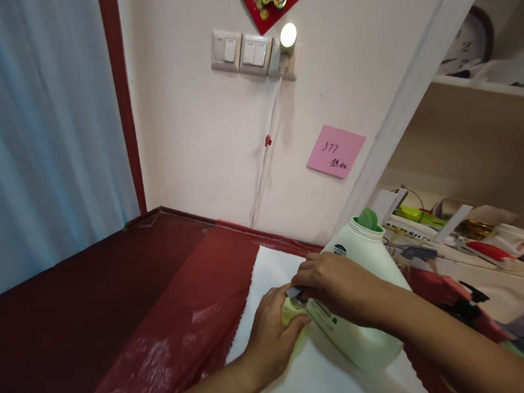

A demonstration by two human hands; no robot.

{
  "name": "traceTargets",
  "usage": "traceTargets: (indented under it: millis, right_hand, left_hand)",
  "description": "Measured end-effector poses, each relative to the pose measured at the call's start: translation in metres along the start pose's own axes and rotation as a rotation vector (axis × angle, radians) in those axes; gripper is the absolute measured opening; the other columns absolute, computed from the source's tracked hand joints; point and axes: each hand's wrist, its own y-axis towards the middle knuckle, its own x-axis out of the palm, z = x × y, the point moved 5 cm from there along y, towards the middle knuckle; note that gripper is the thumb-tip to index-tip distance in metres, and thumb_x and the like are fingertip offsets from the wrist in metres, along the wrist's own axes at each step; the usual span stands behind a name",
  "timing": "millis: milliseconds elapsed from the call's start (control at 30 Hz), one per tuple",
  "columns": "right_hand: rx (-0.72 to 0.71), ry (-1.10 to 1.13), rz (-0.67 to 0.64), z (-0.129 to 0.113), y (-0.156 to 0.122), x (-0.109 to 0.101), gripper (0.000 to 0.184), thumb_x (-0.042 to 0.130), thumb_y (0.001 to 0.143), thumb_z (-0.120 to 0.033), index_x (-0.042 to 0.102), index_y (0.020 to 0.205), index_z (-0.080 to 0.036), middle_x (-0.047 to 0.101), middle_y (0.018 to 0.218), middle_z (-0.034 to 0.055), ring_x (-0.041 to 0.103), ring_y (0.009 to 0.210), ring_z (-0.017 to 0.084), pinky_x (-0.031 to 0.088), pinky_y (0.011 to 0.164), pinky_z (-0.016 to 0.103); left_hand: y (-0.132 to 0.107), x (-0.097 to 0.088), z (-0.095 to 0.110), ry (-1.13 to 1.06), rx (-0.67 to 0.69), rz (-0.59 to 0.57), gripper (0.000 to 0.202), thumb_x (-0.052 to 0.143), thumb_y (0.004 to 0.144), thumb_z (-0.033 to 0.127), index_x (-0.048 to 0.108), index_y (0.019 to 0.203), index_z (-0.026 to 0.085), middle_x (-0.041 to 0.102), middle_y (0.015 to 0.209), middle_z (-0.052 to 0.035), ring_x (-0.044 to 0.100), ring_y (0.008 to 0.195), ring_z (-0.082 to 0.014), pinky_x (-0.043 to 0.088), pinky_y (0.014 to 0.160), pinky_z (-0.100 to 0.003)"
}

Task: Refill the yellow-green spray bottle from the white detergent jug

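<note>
My left hand [267, 334] is closed around a small, pale yellow-green bottle [299, 341], mostly covered by the fingers. At the bottle's mouth, my right hand [333, 284] grips a greyish top piece [293, 291]; whether it is a cap or a pump cannot be made out. Just behind and right of the hands stands a large pale green jug [375, 341] with its neck uncapped and a green spout [368, 218] inside. My right forearm crosses in front of the jug. Under these things lies a white sheet [271, 267] with a ragged edge.
A red plastic-covered table [184, 304] meets the wall, with a blue curtain [52, 145] at left. A white cord [263, 172] hangs from a lit plug-in lamp [288, 36]. At right, a cluttered shelf [514, 274] holds tools and a white mug-like container [510, 240].
</note>
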Motion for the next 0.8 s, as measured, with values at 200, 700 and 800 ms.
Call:
traceTargets:
  millis: [200,700,800]
  right_hand:
    - [-0.003,0.032,0.012,0.0023,-0.005,0.0009,0.016,0.064,0.094,-0.013,0.077,0.099,-0.022,0.077,0.089,0.0035,0.064,0.084,0.02,0.038,0.071,0.031]
    - [-0.001,-0.011,0.033,-0.0018,-0.0051,0.0074,0.015,0.064,0.094,-0.014,0.077,0.097,-0.023,0.076,0.086,0.003,0.06,0.082,0.02,0.035,0.07,0.033]
    - [0.016,0.011,0.041,-0.0011,-0.0061,0.0066,0.017,0.065,0.094,-0.014,0.077,0.101,-0.023,0.077,0.088,0.0031,0.06,0.082,0.021,0.035,0.071,0.033]
  left_hand:
    - [-0.0008,0.0018,-0.0013,0.015,0.01,-0.009,0.037,0.07,0.084,0.024,0.065,0.121,0.021,0.07,0.115,-0.0075,0.061,0.111,-0.028,0.043,0.1,-0.042]
    - [0.0004,0.0012,-0.0032,0.008,-0.013,0.009,0.033,0.071,0.082,0.023,0.067,0.115,0.022,0.071,0.116,-0.0085,0.062,0.109,-0.03,0.045,0.099,-0.045]
    - [0.0008,0.001,-0.0027,-0.004,-0.025,0.005,0.034,0.07,0.082,0.022,0.067,0.116,0.021,0.07,0.117,-0.0091,0.061,0.111,-0.0304,0.044,0.1,-0.046]
